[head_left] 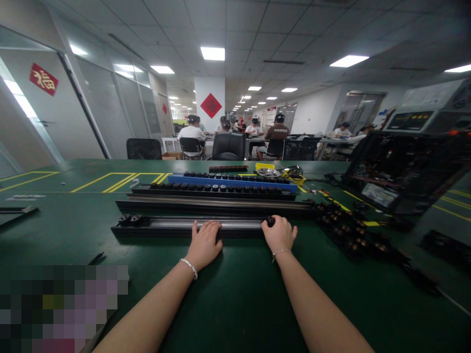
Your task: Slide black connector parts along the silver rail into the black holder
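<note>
A long black rail (165, 226) with a grey metal channel lies across the green bench right in front of me. My left hand (204, 242) rests flat on its near edge, fingers stretched out over the channel. My right hand (279, 233) sits at the rail's right end, fingers curled around a small black knob-like part (271, 221) on the rail. Two small black parts (128, 219) sit at the rail's left end. A second, longer black rail (221, 203) lies just behind it.
Behind the rails are a black strip and a blue strip (235, 182) lined with black parts. A black tray of parts (353, 230) lies right. A dark machine (401, 166) stands at far right. A metal bowl (268, 172) sits behind. Seated people work at distant tables.
</note>
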Action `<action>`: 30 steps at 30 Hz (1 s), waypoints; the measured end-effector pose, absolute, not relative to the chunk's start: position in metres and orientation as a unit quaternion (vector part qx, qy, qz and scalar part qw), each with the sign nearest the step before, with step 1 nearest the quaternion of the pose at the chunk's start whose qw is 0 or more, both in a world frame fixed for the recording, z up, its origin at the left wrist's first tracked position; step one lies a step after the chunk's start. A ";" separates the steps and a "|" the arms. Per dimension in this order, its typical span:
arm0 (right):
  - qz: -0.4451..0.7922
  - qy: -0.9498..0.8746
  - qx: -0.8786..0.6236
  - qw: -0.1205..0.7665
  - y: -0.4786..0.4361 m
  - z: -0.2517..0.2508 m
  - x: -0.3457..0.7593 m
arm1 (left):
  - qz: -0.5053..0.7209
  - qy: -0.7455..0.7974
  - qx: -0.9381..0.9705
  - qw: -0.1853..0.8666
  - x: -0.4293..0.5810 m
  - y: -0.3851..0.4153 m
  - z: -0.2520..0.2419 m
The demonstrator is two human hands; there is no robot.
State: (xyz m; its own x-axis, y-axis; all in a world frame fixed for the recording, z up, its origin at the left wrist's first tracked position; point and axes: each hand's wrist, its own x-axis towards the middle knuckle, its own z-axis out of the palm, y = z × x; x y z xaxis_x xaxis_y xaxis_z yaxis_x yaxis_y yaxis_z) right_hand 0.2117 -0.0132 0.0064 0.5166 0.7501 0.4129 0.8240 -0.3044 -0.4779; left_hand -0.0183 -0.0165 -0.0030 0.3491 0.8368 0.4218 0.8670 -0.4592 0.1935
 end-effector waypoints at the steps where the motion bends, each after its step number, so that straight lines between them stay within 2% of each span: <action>1: -0.056 -0.487 -0.807 0.331 -0.013 0.006 0.212 | -0.238 -0.519 -0.820 0.029 -0.018 -0.016 -0.003; 30: -0.015 -0.446 -0.838 0.313 -0.016 0.014 0.231 | -0.241 -0.516 -0.822 0.029 -0.018 -0.017 -0.003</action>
